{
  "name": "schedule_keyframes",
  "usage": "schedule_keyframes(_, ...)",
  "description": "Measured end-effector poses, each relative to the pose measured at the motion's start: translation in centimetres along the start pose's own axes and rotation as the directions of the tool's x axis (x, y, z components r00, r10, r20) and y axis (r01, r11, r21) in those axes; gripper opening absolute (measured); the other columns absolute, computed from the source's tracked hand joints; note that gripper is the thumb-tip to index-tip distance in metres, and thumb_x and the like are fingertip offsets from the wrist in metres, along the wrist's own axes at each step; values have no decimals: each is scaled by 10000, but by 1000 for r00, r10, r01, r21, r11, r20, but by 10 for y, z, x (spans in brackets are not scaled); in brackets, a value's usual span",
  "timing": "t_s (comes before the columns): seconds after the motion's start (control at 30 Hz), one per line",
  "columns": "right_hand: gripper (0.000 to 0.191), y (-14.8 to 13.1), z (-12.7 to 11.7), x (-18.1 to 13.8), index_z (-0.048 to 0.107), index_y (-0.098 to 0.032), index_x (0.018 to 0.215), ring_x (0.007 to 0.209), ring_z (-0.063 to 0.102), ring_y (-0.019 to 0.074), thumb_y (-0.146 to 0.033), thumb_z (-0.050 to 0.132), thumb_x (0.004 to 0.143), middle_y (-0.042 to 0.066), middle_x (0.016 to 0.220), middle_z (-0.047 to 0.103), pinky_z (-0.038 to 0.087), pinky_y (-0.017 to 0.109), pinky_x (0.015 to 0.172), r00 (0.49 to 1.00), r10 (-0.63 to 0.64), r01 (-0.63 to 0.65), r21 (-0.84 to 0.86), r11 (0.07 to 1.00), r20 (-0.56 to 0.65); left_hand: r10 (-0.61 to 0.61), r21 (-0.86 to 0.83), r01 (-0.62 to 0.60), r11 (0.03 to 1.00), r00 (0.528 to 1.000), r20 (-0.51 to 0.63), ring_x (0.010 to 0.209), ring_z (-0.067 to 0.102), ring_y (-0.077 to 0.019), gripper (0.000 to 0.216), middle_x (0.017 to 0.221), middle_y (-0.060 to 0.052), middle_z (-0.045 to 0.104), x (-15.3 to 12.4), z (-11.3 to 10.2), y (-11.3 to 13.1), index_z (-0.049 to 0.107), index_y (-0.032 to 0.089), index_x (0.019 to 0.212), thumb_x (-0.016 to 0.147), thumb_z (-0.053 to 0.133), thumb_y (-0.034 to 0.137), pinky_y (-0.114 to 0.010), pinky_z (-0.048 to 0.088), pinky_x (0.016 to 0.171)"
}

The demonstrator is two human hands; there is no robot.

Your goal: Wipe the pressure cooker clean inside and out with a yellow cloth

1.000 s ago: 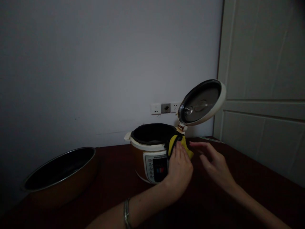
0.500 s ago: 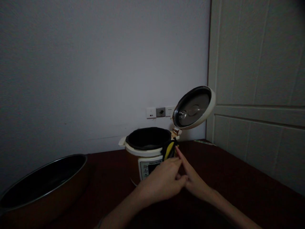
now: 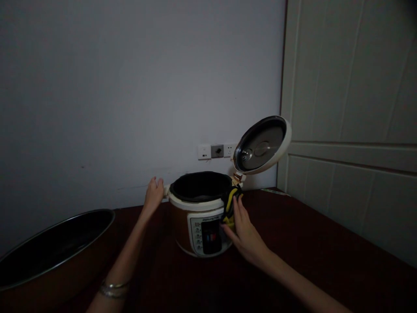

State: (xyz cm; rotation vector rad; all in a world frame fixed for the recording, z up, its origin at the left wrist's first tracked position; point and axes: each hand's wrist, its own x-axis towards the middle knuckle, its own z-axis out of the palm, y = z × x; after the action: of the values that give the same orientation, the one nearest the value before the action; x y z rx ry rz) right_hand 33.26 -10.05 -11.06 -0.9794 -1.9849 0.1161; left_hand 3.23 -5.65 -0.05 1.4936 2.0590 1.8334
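While the round orange-and-cream electric rice cooker (image 3: 187, 217) stands near the back of the dark red-brown wooden table (image 3: 325, 248), the person has one hand on each side of it. The left hand (image 3: 153, 193) rests against the small cream tab at the cooker's left rim, fingers raised and loosely bent; in the dim light it cannot be told whether they actually clasp the tab. The right hand (image 3: 245, 234) lies open and flat against the cooker's right flank, fingers straight and gripping nothing, its fingertips touching a yellow-and-black cloth piece (image 3: 230, 201) that hangs over the rim just below the hinge. So the cooker sits between the two hands, its white control panel (image 3: 208, 232) facing the camera. Its cream hinged lid (image 3: 262, 144) with a shiny metal inner plate stands tilted open to the right. A thin silver bangle (image 3: 114, 289) circles the left wrist. Well apart to the left sits a wide dark shallow metal pan (image 3: 55, 252).
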Motion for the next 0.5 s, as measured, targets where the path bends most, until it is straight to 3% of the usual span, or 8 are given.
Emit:
schedule_keyframes(0.1, 787, -1, 3, 8, -55, -190, 1499, 1432, 17, 276, -467, 401, 920, 148, 1564, 0, 143, 523, 1139, 994, 103, -97, 134, 986, -38, -59, -37, 63, 997, 993, 101, 1064, 583, -288, 334, 983, -163, 684, 6, 12, -19, 598, 145, 793, 809, 352, 370, -434, 415, 964)
schedule_keyframes(0.2, 719, 1, 3, 17, 92, -178, 1500, 1431, 78, 271, -499, 372, 920, 136, 1554, 130, 123, 517, 1142, 977, 200, -169, 293, 941, -78, -56, -60, 67, 996, 985, 160, 880, 618, -264, 349, 716, -97, 668, 7, 18, -28, 528, 202, 627, 810, 316, 410, -396, 478, 848)
schedule_keyframes(0.33, 596, 17, 5, 32, 361, -227, 1417, 1347, 339, 273, -537, 375, 907, 102, 1436, 422, 206, 494, 1123, 954, 286, -197, 530, 824, -90, -19, -113, 42, 993, 981, 195, 835, 608, -248, 378, 652, -76, 634, 9, 19, -35, 480, 224, 572, 809, 312, 466, -358, 476, 823)
schedule_keyframes(0.5, 647, 53, 25, 45, 594, -158, 1219, 1204, 518, 279, -646, 395, 842, 119, 1245, 611, 324, 443, 1066, 887, 462, -315, 705, 636, -20, -40, -91, 59, 994, 978, 205, 897, 607, -256, 388, 692, -81, 644, 13, 22, -40, 500, 219, 614, 796, 289, 488, -372, 458, 857)
